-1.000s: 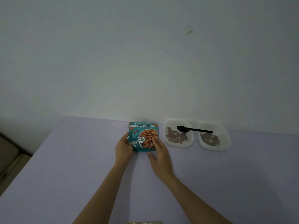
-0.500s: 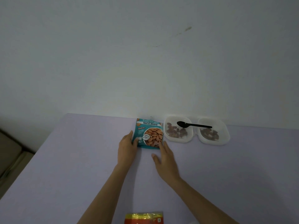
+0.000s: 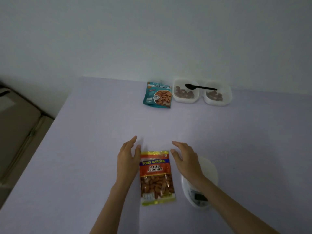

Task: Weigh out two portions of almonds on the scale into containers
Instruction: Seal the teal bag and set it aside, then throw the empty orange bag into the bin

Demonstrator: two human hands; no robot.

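An orange and yellow bag of salted almonds (image 3: 156,176) lies flat on the table in front of me. My left hand (image 3: 128,157) is open just left of the bag's top; my right hand (image 3: 185,159) hovers open to its right, over a white kitchen scale (image 3: 205,183) that my forearm partly hides. At the far edge lies a teal bag of roasted almonds (image 3: 157,95). Beside it stand two white containers (image 3: 185,98) (image 3: 224,98), each with some almonds in it. A black spoon (image 3: 200,87) bridges their rims.
The lavender table (image 3: 84,149) reaches a plain white wall at the back. Its left edge drops off to a beige cushioned seat (image 3: 16,129) below.
Both hands have let go of the teal bag at the back and drawn near to either side of the orange bag. The view has tilted down, bringing the orange bag and scale into sight.
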